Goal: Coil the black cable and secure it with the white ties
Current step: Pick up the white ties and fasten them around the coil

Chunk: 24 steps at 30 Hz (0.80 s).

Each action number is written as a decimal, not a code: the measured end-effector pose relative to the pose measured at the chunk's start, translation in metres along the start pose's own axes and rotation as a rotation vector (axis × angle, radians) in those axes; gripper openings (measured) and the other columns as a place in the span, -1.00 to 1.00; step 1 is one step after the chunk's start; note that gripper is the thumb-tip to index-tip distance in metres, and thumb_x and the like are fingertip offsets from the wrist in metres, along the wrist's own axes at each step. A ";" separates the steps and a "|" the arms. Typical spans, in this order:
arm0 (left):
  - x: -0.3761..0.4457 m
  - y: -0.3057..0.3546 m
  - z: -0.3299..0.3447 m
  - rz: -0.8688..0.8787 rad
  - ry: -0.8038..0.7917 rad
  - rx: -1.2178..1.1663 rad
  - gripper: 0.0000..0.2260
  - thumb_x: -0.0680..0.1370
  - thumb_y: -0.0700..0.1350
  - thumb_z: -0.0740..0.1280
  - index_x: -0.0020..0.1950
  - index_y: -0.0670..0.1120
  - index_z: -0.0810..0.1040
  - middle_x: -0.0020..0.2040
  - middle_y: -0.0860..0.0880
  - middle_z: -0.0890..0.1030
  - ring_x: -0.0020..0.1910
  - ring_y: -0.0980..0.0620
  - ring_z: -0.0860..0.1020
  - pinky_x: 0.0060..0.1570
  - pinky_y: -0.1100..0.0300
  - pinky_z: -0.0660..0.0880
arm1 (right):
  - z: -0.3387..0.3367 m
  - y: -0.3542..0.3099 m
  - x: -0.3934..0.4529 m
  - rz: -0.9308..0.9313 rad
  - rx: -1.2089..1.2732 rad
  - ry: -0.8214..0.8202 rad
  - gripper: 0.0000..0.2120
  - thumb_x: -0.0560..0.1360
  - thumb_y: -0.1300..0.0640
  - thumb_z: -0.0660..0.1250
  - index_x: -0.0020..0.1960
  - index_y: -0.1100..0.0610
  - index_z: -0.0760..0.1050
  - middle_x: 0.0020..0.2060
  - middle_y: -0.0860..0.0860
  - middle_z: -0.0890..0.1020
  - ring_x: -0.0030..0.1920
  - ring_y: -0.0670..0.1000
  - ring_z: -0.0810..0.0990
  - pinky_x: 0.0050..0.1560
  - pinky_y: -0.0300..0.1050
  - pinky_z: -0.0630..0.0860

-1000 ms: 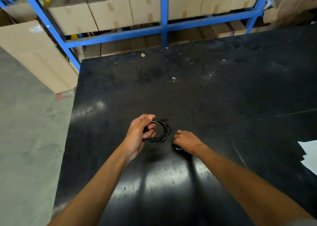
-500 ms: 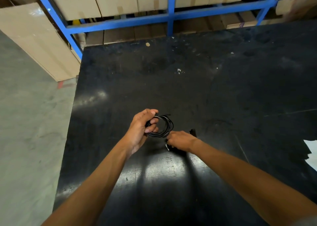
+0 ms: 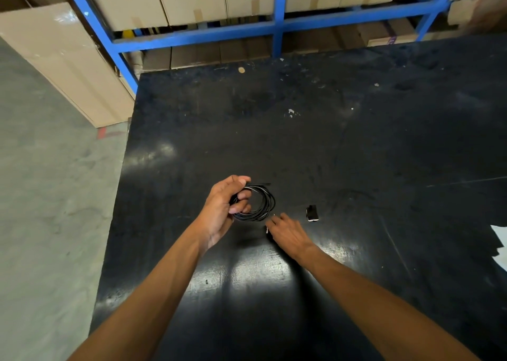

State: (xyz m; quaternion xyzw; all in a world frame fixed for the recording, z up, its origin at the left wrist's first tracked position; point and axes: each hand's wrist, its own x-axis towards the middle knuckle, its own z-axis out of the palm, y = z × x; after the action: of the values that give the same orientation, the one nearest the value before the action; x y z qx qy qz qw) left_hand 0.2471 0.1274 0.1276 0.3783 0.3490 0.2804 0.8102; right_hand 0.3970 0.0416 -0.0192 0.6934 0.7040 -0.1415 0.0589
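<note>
The black cable (image 3: 264, 204) is wound into a small round coil just above the black table (image 3: 356, 146), and my left hand (image 3: 222, 210) grips its left side. My right hand (image 3: 288, 234) lies low on the table just right of and below the coil, fingers bent over a small white piece (image 3: 267, 229) that shows at its fingertips. Whether that piece is a white tie, and whether the hand holds it, cannot be told. A small black piece with a white edge (image 3: 312, 213) lies on the table right of the coil.
Blue shelving (image 3: 277, 26) loaded with cardboard boxes (image 3: 192, 1) stands behind the table's far edge. A flat cardboard sheet (image 3: 63, 59) leans at the left over the grey floor (image 3: 49, 196). A white sheet (image 3: 500, 240) shows at the right edge.
My right hand slid left toward the coil, uncovering the small black piece now lying to its right. My left hand kept its grip on the coil.
</note>
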 end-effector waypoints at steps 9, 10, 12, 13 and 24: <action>-0.011 0.004 0.002 -0.011 0.012 -0.004 -0.88 0.62 -0.22 0.16 -0.03 -0.15 0.48 -0.41 0.04 0.36 -0.62 0.20 0.20 -0.38 0.26 0.35 | -0.001 -0.007 0.003 0.125 0.098 0.036 -0.71 0.56 0.38 0.17 0.25 0.19 0.41 0.15 0.14 0.54 0.18 0.18 0.53 0.12 0.08 0.49; -0.012 0.004 0.002 -0.011 0.012 -0.001 -0.88 0.63 -0.22 0.16 -0.03 -0.15 0.48 -0.41 0.04 0.36 -0.62 0.20 0.20 -0.38 0.26 0.36 | 0.000 -0.007 0.002 0.122 0.099 0.035 -0.71 0.56 0.39 0.17 0.25 0.20 0.40 0.16 0.14 0.52 0.20 0.18 0.51 0.14 0.09 0.48; -0.013 0.005 0.001 -0.009 0.015 0.004 -0.88 0.63 -0.22 0.16 -0.03 -0.15 0.48 -0.41 0.04 0.35 -0.62 0.20 0.20 -0.39 0.26 0.36 | 0.001 -0.007 -0.003 0.109 0.099 0.035 -0.72 0.58 0.38 0.15 0.27 0.21 0.38 0.19 0.15 0.49 0.25 0.17 0.47 0.19 0.10 0.46; -0.013 0.005 0.001 -0.008 0.019 0.006 -0.88 0.63 -0.22 0.16 -0.03 -0.15 0.48 -0.41 0.04 0.35 -0.62 0.20 0.20 -0.39 0.26 0.36 | 0.001 -0.007 -0.005 0.099 0.100 0.032 -0.73 0.60 0.36 0.14 0.27 0.21 0.38 0.21 0.15 0.48 0.27 0.17 0.45 0.21 0.11 0.45; -0.015 0.002 0.005 -0.017 0.013 0.027 -0.88 0.63 -0.21 0.17 -0.03 -0.15 0.48 -0.41 0.04 0.35 -0.61 0.19 0.20 -0.38 0.26 0.35 | 0.001 -0.007 -0.007 0.004 -0.002 0.014 -0.67 0.56 0.42 0.19 0.30 0.23 0.36 0.21 0.17 0.51 0.24 0.18 0.50 0.17 0.08 0.46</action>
State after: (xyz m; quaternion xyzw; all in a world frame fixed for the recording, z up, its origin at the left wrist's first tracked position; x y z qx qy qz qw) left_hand 0.2411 0.1158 0.1372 0.3845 0.3612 0.2712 0.8051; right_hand 0.3898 0.0342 -0.0169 0.6956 0.7032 -0.1360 0.0549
